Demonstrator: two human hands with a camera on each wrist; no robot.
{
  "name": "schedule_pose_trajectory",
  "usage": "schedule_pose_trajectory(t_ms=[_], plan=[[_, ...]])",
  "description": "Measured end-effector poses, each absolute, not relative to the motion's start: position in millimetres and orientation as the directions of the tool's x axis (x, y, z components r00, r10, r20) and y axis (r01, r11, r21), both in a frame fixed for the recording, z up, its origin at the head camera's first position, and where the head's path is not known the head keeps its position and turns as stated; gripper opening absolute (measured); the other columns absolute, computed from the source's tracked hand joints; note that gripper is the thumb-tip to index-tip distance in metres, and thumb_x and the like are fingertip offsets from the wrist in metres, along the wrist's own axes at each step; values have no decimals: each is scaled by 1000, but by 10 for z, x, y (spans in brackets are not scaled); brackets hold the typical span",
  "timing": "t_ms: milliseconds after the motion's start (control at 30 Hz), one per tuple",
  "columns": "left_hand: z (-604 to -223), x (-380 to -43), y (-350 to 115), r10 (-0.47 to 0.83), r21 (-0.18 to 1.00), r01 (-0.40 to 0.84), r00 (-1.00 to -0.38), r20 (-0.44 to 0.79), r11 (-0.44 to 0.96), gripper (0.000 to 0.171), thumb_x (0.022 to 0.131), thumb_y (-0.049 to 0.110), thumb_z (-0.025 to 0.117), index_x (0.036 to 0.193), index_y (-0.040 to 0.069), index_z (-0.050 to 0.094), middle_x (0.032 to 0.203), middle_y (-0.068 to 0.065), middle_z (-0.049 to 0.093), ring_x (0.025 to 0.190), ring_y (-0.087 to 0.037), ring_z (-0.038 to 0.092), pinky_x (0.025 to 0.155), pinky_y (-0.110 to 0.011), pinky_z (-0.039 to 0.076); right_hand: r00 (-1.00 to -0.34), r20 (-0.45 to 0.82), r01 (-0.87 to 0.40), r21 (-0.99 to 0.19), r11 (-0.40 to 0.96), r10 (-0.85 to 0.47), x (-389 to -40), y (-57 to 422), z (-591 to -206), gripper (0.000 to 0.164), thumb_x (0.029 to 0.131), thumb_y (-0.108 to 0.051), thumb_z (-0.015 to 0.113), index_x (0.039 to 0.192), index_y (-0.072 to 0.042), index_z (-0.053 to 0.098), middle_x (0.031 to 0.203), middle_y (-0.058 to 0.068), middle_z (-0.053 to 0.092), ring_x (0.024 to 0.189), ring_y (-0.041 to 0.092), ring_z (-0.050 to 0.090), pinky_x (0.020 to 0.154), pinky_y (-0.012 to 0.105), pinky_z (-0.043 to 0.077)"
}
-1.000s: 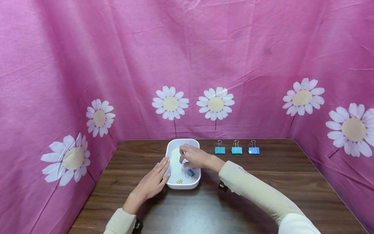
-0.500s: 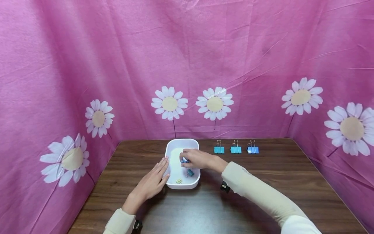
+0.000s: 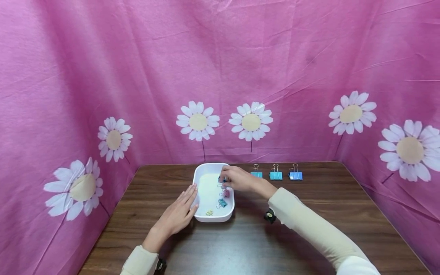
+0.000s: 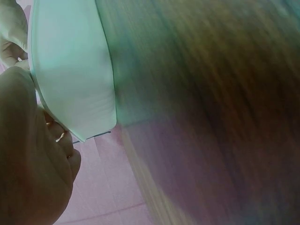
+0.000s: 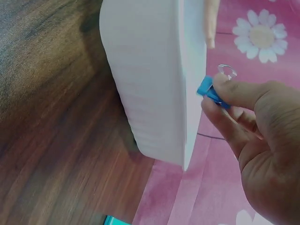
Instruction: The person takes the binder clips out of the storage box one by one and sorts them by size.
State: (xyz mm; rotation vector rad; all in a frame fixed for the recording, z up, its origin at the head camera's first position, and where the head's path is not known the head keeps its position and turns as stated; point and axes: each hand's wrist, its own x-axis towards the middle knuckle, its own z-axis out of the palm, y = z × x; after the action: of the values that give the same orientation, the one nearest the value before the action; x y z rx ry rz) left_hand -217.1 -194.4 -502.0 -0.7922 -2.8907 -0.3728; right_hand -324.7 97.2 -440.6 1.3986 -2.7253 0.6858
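Note:
A white box (image 3: pixel 199 219) stands on the table with small binder clips inside. My right hand (image 3: pixel 242 179) is over its right side, pinching a blue binder clip (image 5: pixel 213 92) between thumb and fingers; the clip's wire handle shows in the right wrist view. Below that hand in the box lie a pink binder clip (image 3: pixel 225 193), a teal binder clip (image 3: pixel 222 203) and a small yellow clip (image 3: pixel 209 212). With its fingers straight, my left hand (image 3: pixel 177 214) rests on the box's left rim. The left wrist view shows this hand (image 4: pixel 33 154) against the box wall (image 4: pixel 72 61).
Three larger binder clips stand in a row right of the box: a teal clip (image 3: pixel 256 175) partly behind my right hand, another teal clip (image 3: pixel 275 175), and a blue clip (image 3: pixel 295 175). A pink flowered cloth (image 3: pixel 220 68) hangs behind the wooden table (image 3: pixel 261 248).
My right hand has moved toward the far right of the box with the blue clip pinched. The pink clip has come into view beneath it. My left hand stays on the rim.

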Motion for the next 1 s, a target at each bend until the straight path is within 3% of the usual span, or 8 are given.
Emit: schedule_pose_trajectory(t_ms=[233,567,767,1000], plan=[[-5024,-2151,-1941,482,170,513,-855,193,841,61,115,31,43,165,-3,32,176,-16,27,163,-31,28,133,-51,31,-624,272,-764,-409,499,-732,-3294,1133,-4407,12,98,-1,73,106,-6,81,111,4,71,93,14,67,80,25,61],[-5037,-2129,-1949,478,175,511,-855,201,842,59,116,28,41,165,-2,32,176,-15,26,163,-31,29,132,-50,32,-660,327,-735,-470,489,-677,-3284,1367,-4397,8,96,-3,77,100,-8,81,105,2,74,92,12,71,81,25,63],[-5048,-2130,-1955,485,188,520,-851,203,833,59,116,28,39,166,-2,31,176,-16,26,163,-32,28,132,-52,33,-690,360,-714,-485,506,-629,-3251,1528,-4420,17,95,2,74,104,-10,82,106,2,76,96,17,73,86,34,64],[-5040,-2126,-1948,480,188,516,-853,206,836,59,116,28,40,166,-2,30,177,-16,26,163,-32,29,132,-51,33,-724,361,-682,-507,527,-588,-3243,1703,-4492,15,95,-1,75,104,-10,82,107,1,77,97,17,73,89,41,65]])
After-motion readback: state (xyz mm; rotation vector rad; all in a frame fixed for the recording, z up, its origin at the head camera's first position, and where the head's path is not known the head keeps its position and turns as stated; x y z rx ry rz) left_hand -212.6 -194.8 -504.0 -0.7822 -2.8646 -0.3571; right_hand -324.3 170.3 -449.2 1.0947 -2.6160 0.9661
